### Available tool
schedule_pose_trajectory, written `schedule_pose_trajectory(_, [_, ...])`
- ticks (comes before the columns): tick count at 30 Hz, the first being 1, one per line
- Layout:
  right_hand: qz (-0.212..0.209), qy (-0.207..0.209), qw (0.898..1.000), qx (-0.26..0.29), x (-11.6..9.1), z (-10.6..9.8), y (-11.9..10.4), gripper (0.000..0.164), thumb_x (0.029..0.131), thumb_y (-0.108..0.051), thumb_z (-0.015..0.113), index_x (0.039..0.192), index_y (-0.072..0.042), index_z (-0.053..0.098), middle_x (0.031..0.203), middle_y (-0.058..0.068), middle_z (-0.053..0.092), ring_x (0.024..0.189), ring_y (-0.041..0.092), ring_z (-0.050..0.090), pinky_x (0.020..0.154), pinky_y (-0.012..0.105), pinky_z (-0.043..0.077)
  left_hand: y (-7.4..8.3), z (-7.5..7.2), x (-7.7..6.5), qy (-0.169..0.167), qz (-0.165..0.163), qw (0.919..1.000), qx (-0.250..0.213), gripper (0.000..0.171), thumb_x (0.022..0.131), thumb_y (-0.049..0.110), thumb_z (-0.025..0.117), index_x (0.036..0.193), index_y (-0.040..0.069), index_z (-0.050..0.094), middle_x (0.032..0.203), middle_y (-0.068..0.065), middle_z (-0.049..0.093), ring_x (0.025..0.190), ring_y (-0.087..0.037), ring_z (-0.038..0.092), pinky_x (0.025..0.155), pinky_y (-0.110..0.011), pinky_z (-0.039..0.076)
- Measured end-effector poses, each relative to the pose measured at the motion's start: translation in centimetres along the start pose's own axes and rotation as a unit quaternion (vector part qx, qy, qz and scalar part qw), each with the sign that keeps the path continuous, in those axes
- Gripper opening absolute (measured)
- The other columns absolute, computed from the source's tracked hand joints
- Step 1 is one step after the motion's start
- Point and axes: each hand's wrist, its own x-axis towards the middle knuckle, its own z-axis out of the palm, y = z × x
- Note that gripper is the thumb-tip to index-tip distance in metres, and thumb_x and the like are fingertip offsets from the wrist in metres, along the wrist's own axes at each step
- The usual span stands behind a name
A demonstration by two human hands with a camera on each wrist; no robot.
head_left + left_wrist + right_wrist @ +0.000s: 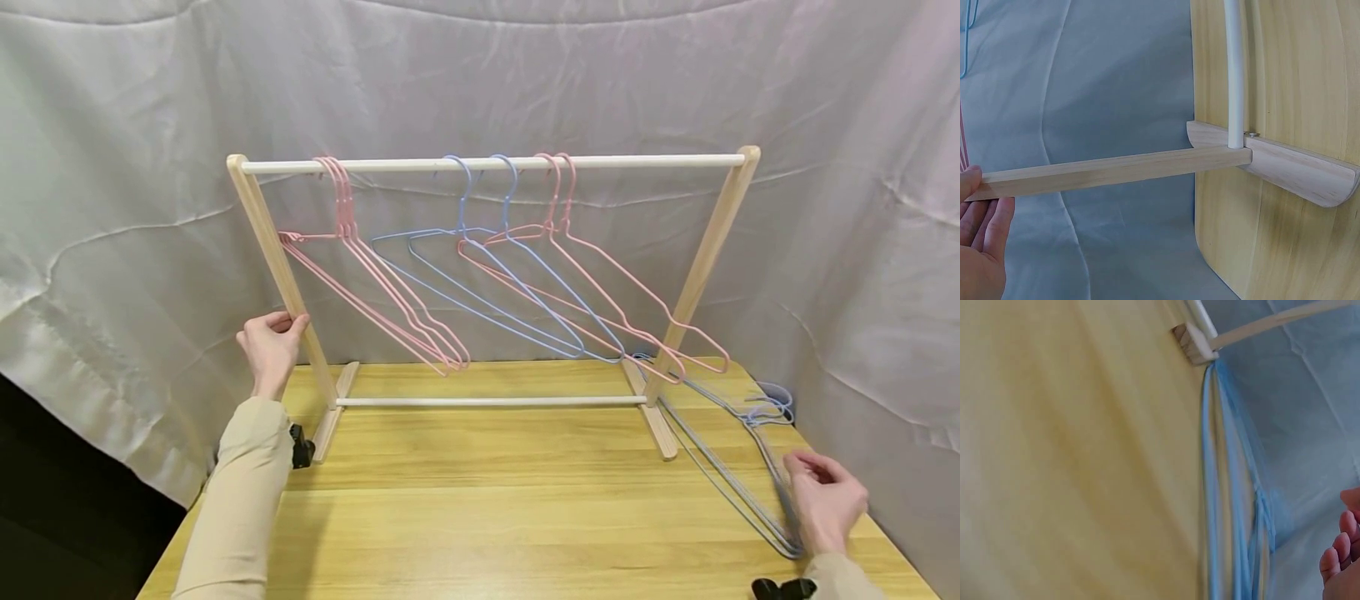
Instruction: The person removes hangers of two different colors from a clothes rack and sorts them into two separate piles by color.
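Observation:
My left hand pinches the left wooden post of a clothes rack, thumb on one side and fingers on the other. Along the rack's white top rail hang several pink hangers bunched at the left. Two blue hangers hang near the middle, and two more pink hangers to their right. At the table's right side lies a pile of blue hangers, seen blurred in the right wrist view. My right hand is over the pile's near end, fingers loosely curled and holding nothing.
The rack stands on two wooden feet joined by a white lower bar. Under it is a yellow wood-grain table. A grey curtain hangs behind and at both sides.

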Motion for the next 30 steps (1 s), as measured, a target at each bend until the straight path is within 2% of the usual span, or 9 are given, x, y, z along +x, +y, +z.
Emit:
schedule_pose_trajectory(6, [-0.055,-0.019,0.998,0.035,-0.4,1.9,-3.2,0.019,0.085,-0.004,0.074,0.081,-0.021,0.08,0.062,-0.029,0.063,0.059,-0.008,0.051,0.057,0.005,0.039,0.1,0.1,0.0,-0.001,0.007,1.0,-0.003,0.035,0.094,0.024,0.07,0.114,-0.005,0.073,0.115,-0.029,0.071,0.127,-0.035,0.039,0.104,-0.047,0.025])
schedule_pose_trajectory(12, [-0.129,-0.08,0.987,0.054,-1.3,4.4,-9.1,0.009,0.089,-0.008,0.073,0.089,-0.014,0.079,0.068,-0.025,0.067,0.062,-0.007,0.057,0.06,0.006,0.044,0.1,0.0,-0.1,-0.001,0.002,1.0,-0.001,0.036,0.094,0.024,0.07,0.115,-0.005,0.073,0.116,-0.029,0.07,0.128,-0.035,0.039,0.104,-0.046,0.025])
schedule_pose_trajectory(15, [-0.155,-0.126,0.971,0.133,-2.1,5.7,-12.7,0.01,0.092,-0.005,0.07,0.089,-0.008,0.079,0.07,-0.016,0.071,0.062,-0.001,0.061,0.06,0.008,0.047,0.2,-0.1,-0.2,0.0,0.003,1.0,0.0,0.036,0.094,0.024,0.07,0.114,-0.005,0.073,0.116,-0.029,0.07,0.129,-0.035,0.039,0.104,-0.047,0.025])
schedule_pose_trajectory(18, [-0.175,-0.179,0.945,0.213,-3.1,6.7,-16.3,0.013,0.094,-0.002,0.066,0.09,0.0,0.077,0.075,-0.006,0.075,0.064,0.004,0.064,0.064,0.011,0.051,0.2,-0.1,-0.2,0.0,0.004,1.0,0.001,0.036,0.094,0.024,0.07,0.114,-0.006,0.073,0.116,-0.029,0.07,0.129,-0.035,0.039,0.103,-0.046,0.025])
schedule_pose_trajectory(20, [-0.204,-0.214,0.927,0.23,-3.8,7.0,-18.3,0.015,0.096,-0.003,0.063,0.092,0.004,0.076,0.078,-0.004,0.076,0.066,0.006,0.066,0.068,0.012,0.053,0.2,-0.1,-0.2,0.0,0.005,1.0,0.001,0.036,0.094,0.024,0.07,0.114,-0.006,0.073,0.115,-0.029,0.07,0.129,-0.036,0.039,0.103,-0.047,0.025])
schedule_pose_trajectory(23, [-0.255,-0.269,0.904,0.214,-4.5,7.2,-20.5,0.017,0.098,-0.005,0.062,0.095,0.003,0.076,0.081,-0.005,0.077,0.069,0.005,0.067,0.072,0.012,0.053,0.2,-0.1,-0.2,0.001,0.007,1.0,0.002,0.036,0.094,0.024,0.07,0.114,-0.006,0.073,0.115,-0.029,0.07,0.128,-0.036,0.039,0.103,-0.047,0.025])
schedule_pose_trajectory(25, [-0.283,-0.299,0.893,0.181,-5.0,7.4,-21.5,0.015,0.097,-0.005,0.062,0.098,0.001,0.076,0.083,-0.009,0.077,0.07,0.002,0.067,0.071,0.011,0.053,0.2,-0.1,-0.2,0.002,0.009,1.0,0.001,0.035,0.094,0.024,0.07,0.113,-0.006,0.073,0.115,-0.029,0.07,0.128,-0.036,0.04,0.103,-0.047,0.025])
schedule_pose_trajectory(27, [-0.306,-0.314,0.89,0.122,-5.4,7.4,-22.2,0.014,0.097,-0.007,0.064,0.102,-0.002,0.076,0.084,-0.015,0.075,0.071,-0.002,0.066,0.069,0.009,0.051,0.2,0.0,-0.2,0.003,0.011,0.9999,0.001,0.035,0.094,0.024,0.07,0.113,-0.006,0.074,0.114,-0.029,0.07,0.127,-0.036,0.04,0.102,-0.047,0.024])
schedule_pose_trajectory(30, [-0.334,-0.308,0.891,0.025,-6.1,7.6,-22.8,0.018,0.096,-0.013,0.067,0.108,-0.002,0.074,0.086,-0.024,0.07,0.074,-0.006,0.064,0.067,0.007,0.049,0.1,0.0,-0.2,0.001,0.01,0.9999,0.003,0.035,0.094,0.024,0.07,0.113,-0.006,0.074,0.114,-0.029,0.07,0.127,-0.035,0.04,0.102,-0.047,0.024])
